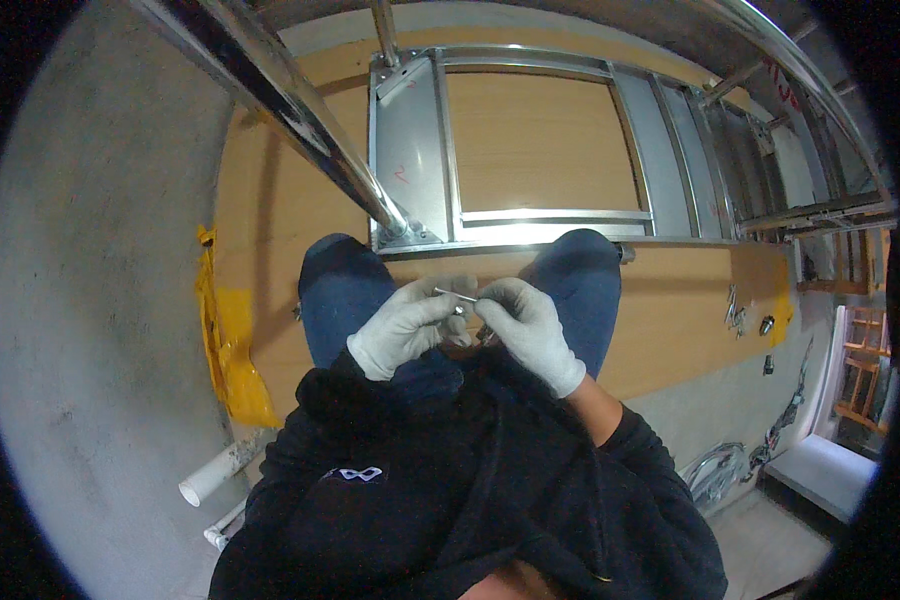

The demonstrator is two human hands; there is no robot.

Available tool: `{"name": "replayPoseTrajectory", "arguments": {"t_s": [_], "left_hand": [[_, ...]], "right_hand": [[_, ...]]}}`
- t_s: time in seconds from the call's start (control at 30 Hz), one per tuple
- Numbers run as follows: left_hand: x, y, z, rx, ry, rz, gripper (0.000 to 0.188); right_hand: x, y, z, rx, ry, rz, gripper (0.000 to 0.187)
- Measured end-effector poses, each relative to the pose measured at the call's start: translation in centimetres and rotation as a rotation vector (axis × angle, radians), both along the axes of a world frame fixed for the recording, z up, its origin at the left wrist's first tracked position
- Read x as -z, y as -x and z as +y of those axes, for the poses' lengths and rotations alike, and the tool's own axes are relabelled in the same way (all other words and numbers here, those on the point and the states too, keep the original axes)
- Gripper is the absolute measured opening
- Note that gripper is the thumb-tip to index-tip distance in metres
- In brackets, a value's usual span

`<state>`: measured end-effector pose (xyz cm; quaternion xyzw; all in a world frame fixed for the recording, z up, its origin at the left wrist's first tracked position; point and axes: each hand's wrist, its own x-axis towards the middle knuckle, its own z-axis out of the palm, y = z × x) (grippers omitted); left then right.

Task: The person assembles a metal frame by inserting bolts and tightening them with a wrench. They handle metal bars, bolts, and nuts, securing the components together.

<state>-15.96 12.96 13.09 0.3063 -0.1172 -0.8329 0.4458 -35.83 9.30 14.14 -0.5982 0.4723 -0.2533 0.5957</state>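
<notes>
Both my hands wear pale gloves and meet above the gap between my knees. A thin metal bolt (456, 295) spans the space between them, its right end at the fingertips of my right hand (532, 328), which are closed on it. My left hand (406, 326) pinches a small shiny metal piece (459, 311) just below the bolt; it looks like a nut, though it is too small to be sure. Something dark and metallic (485, 334) shows under my right thumb, mostly hidden by the glove.
Ahead lies a metal frame (550, 216) with upright steel tubes (315, 135) on brown board (670, 330). Several bolts (735, 310) and a round metal fitting (767, 325) lie at right. Yellow plastic (232, 360) and a white pipe (210, 480) are by the left wall (100, 250).
</notes>
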Motion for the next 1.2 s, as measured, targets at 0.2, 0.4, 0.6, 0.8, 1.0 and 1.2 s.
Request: {"name": "replayPoseTrajectory", "arguments": {"t_s": [0.2, 0.4, 0.6, 0.8, 1.0, 1.2], "left_hand": [[0.0, 0.5, 0.6, -0.102, 0.066, -0.081, 0.032], [-1.8, 1.6, 0.6, -0.183, 0.063, -0.42, 0.031], [-1.7, 1.9, 0.8, -0.153, 0.059, -0.541, 0.026], [-3.1, 2.1, 0.8, -0.179, 0.014, -0.421, 0.033], [-3.1, 2.3, 0.9, -0.16, 0.07, -0.468, 0.032], [-3.6, 2.4, 0.9, -0.146, 0.035, -0.439, 0.033]], "right_hand": [[-2.6, 0.0, 0.6, 0.044, 0.396, 0.095, 0.024], [-2.7, -0.7, 0.8, -0.094, 0.513, 0.099, 0.023], [-1.6, -0.5, 0.6, -0.139, 0.549, 0.137, 0.022], [-2.0, -0.3, 0.8, -0.031, -0.068, -0.122, 0.024], [-1.8, 0.0, 0.7, 0.013, -0.154, -0.244, 0.026], [-1.6, 0.0, 0.6, -0.023, -0.095, -0.233, 0.025]]}}
